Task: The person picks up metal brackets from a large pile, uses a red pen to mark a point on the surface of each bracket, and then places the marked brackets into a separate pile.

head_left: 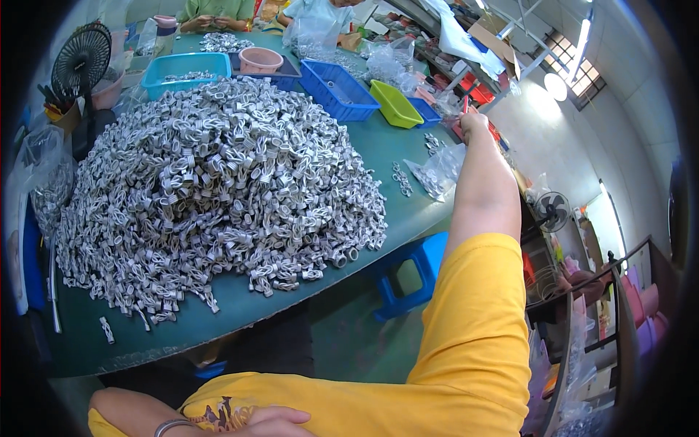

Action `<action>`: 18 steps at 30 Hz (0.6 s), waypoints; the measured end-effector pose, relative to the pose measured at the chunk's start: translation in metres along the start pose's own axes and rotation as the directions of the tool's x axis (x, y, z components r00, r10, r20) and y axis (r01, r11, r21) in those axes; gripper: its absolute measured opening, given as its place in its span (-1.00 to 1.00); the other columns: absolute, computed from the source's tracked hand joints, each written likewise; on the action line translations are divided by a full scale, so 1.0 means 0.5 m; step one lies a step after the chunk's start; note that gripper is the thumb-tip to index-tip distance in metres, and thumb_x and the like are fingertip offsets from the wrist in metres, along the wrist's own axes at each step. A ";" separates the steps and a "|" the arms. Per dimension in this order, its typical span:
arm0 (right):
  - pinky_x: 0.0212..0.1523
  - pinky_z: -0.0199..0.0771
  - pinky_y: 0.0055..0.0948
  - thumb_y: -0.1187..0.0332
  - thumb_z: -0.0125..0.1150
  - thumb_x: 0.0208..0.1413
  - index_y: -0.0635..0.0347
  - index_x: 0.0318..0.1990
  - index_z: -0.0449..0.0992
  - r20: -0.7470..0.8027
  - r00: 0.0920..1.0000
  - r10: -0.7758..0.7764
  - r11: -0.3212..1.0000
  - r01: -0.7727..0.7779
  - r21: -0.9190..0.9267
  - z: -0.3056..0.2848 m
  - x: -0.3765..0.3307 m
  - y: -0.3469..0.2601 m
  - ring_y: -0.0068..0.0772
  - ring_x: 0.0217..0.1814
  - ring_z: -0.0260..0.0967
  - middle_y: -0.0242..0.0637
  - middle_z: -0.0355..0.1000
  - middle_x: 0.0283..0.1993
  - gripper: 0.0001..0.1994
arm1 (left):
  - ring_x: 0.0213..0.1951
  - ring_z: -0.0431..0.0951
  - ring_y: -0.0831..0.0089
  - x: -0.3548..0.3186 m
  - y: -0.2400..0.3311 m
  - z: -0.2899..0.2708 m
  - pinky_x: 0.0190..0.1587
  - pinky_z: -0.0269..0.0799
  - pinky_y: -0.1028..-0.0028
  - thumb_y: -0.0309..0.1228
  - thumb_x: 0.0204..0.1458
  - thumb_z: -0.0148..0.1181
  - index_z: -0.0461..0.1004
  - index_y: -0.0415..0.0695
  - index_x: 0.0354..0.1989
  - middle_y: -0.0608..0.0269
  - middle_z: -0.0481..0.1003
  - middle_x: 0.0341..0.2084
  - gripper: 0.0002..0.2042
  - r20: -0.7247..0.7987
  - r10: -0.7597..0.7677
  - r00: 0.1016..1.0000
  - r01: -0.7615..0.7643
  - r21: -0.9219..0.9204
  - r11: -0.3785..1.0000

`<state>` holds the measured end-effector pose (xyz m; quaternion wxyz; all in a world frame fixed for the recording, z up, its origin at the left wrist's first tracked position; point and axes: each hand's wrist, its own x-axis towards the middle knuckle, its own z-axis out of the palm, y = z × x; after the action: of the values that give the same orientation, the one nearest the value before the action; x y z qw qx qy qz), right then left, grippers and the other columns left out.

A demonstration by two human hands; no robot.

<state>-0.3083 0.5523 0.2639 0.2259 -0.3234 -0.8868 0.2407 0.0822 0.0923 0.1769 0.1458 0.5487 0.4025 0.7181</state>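
My right arm stretches far out over the table's right side. At its end my right hand is closed, with a slim red object showing at its fingers; its kind is too small to tell. My left hand lies against my yellow shirt at the lower edge, one finger stretched out and the others partly cut off; nothing shows in it. A big heap of small grey-white looped cord pieces with ribbed ends covers the green table to the left. A clear plastic bag lies below my right hand.
Behind the heap stand a turquoise basin, a pink bowl, a blue basket and a lime-green tray. Two people sit across the table, one with hands at work. A blue stool stands by the table's edge.
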 end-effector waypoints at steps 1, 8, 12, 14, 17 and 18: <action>-0.39 0.42 -0.45 0.24 0.18 0.01 0.32 -0.27 0.52 0.002 1.000 -0.003 1.000 0.003 -0.013 -0.002 0.002 0.002 -0.42 -0.43 0.44 -0.24 0.50 -0.39 -0.72 | -0.16 0.38 0.06 0.001 0.004 0.001 0.03 0.00 0.05 -0.05 -0.08 0.15 0.50 -0.15 -0.43 0.02 0.38 -0.27 -0.64 0.008 -0.015 1.000 0.014 0.040 0.999; -0.80 -0.02 -0.48 0.29 0.29 0.00 0.23 -0.52 0.44 -0.099 0.995 0.007 0.940 0.027 0.339 0.018 0.019 0.013 -0.54 -0.77 0.08 -0.39 0.28 -0.68 -0.78 | -0.16 0.37 0.11 -0.012 -0.011 0.008 -0.03 0.03 0.07 -0.11 -0.07 0.13 0.49 -0.14 -0.39 0.10 0.38 -0.29 -0.69 -0.076 -0.060 0.995 0.063 0.035 0.997; -0.66 0.19 -0.39 0.32 0.22 0.03 0.22 -0.25 0.36 -0.050 0.999 0.002 0.933 0.016 0.360 0.025 0.071 0.032 -0.45 -0.60 0.26 -0.32 0.37 -0.45 -0.78 | -0.18 0.37 0.13 -0.012 -0.016 0.006 -0.09 0.06 0.12 -0.14 -0.09 0.15 0.48 -0.13 -0.40 0.13 0.37 -0.30 -0.71 -0.099 -0.079 0.992 0.082 0.022 0.996; -0.70 0.18 -0.41 0.34 0.26 -0.01 0.26 -0.39 0.43 -0.106 0.994 -0.008 0.947 0.042 0.319 0.032 0.077 0.037 -0.47 -0.66 0.24 -0.33 0.37 -0.55 -0.82 | -0.19 0.36 0.13 -0.012 -0.022 0.008 -0.11 0.08 0.14 -0.14 -0.10 0.16 0.48 -0.13 -0.41 0.12 0.37 -0.30 -0.72 -0.115 -0.072 0.991 0.076 0.023 0.997; -0.68 0.24 -0.40 0.36 0.27 -0.02 0.30 -0.40 0.44 -0.207 0.955 -0.214 0.937 0.261 0.233 0.031 0.154 0.093 -0.42 -0.64 0.28 -0.28 0.38 -0.55 -0.82 | -0.22 0.35 0.12 -0.016 -0.021 -0.001 -0.15 0.12 0.17 -0.12 -0.12 0.18 0.48 -0.13 -0.43 0.10 0.36 -0.31 -0.70 -0.068 -0.055 0.996 0.057 0.025 0.998; -0.66 0.26 -0.40 0.37 0.23 0.02 0.28 -0.37 0.40 -0.062 0.984 -0.170 0.795 0.174 0.581 0.089 0.076 0.035 -0.40 -0.61 0.30 -0.28 0.36 -0.53 -0.83 | -0.23 0.35 0.11 -0.015 -0.020 -0.009 -0.17 0.14 0.18 -0.10 -0.12 0.19 0.47 -0.13 -0.44 0.08 0.36 -0.32 -0.69 -0.100 -0.081 0.992 0.090 0.093 0.992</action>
<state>-0.3512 0.5775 0.2285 0.3380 -0.1575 -0.7948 0.4788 0.0788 0.0919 0.1639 0.1301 0.5022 0.4666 0.7164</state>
